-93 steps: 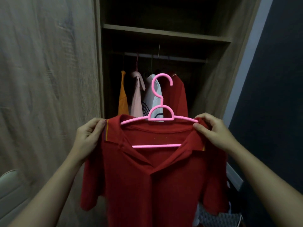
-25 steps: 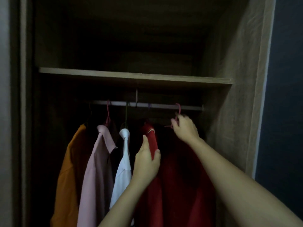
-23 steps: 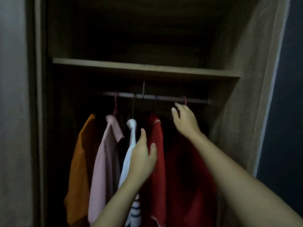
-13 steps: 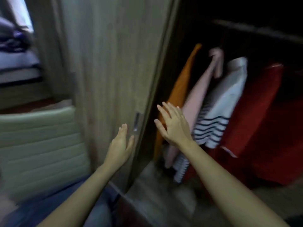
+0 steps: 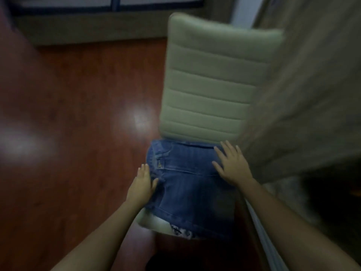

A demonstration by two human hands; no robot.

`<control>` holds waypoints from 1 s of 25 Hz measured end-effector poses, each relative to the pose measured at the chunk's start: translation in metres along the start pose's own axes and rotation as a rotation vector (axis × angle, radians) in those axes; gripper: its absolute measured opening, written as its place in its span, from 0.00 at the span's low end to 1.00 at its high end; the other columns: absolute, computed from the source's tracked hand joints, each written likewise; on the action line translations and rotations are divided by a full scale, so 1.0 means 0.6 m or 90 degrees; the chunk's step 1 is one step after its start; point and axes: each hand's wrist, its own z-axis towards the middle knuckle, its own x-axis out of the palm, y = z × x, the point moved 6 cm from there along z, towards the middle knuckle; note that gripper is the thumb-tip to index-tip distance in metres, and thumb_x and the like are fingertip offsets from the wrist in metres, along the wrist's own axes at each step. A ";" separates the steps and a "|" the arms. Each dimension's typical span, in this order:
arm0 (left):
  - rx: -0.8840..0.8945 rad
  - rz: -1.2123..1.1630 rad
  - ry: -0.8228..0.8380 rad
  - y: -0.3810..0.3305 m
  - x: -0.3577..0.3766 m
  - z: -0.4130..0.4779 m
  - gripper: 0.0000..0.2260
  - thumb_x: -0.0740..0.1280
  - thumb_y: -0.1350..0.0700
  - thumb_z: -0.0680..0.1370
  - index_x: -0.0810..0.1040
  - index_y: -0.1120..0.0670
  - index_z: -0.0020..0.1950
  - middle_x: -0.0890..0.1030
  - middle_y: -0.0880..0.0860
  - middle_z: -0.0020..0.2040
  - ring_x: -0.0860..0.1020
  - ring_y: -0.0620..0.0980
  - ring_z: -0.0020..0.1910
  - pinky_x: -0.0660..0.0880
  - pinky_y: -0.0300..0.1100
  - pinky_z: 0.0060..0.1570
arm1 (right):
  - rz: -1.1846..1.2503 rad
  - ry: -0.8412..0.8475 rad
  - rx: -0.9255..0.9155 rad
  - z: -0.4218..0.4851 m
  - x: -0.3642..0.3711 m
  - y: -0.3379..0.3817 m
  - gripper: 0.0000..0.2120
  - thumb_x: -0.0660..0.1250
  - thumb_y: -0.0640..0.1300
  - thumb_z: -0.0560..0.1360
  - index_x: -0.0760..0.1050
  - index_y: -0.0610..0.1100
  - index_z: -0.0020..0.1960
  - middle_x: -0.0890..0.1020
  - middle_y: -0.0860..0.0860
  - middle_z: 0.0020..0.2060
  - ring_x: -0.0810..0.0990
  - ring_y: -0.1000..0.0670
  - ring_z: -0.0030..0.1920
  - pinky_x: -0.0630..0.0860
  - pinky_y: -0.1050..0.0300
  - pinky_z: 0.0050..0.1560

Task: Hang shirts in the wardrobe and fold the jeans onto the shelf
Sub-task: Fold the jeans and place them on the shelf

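Light: dim indoors, colours muted.
Glare: two soft white patches on the glossy floor point(image 5: 78, 85), one at the left edge, one beside the chair point(image 5: 211, 85).
Shadow: the near right corner is almost black.
Blur: whole frame smeared, worst on the wardrobe door point(image 5: 312, 94); jeans point(image 5: 191, 182), left hand point(image 5: 141, 185) and right hand point(image 5: 232, 167) soft-edged.

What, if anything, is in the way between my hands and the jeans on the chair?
Nothing visible. The jeans lie uncovered on the chair seat. The left hand is at their left edge and the right hand is over their right side, both with fingers straight; the blur hides whether they touch.
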 end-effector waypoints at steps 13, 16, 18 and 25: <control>-0.250 -0.219 0.073 0.192 0.194 0.105 0.50 0.68 0.34 0.69 0.45 0.58 0.77 0.57 0.60 0.73 0.60 0.60 0.71 0.63 0.52 0.68 | 0.024 0.073 -0.108 0.279 0.271 0.163 0.22 0.58 0.48 0.79 0.66 0.37 0.68 0.70 0.38 0.65 0.71 0.37 0.61 0.67 0.45 0.58; -0.290 -0.174 0.036 0.196 0.188 0.103 0.48 0.69 0.33 0.66 0.56 0.60 0.74 0.62 0.60 0.68 0.63 0.59 0.67 0.66 0.51 0.63 | 0.028 0.107 -0.044 0.288 0.281 0.167 0.33 0.61 0.51 0.74 0.53 0.44 0.75 0.66 0.40 0.66 0.67 0.38 0.62 0.65 0.46 0.60; -0.284 -0.104 -0.002 0.187 0.176 0.100 0.36 0.68 0.31 0.65 0.65 0.56 0.61 0.71 0.56 0.58 0.72 0.56 0.56 0.72 0.48 0.50 | 0.008 0.124 -0.040 0.296 0.276 0.174 0.37 0.63 0.52 0.70 0.51 0.47 0.75 0.68 0.40 0.64 0.67 0.39 0.60 0.64 0.48 0.59; -0.213 -0.139 -0.069 0.178 0.166 0.084 0.24 0.71 0.38 0.68 0.66 0.53 0.48 0.74 0.47 0.43 0.77 0.51 0.43 0.68 0.41 0.32 | -0.029 -0.022 -0.042 0.279 0.231 0.171 0.32 0.67 0.60 0.66 0.66 0.42 0.62 0.73 0.43 0.56 0.68 0.42 0.57 0.59 0.48 0.56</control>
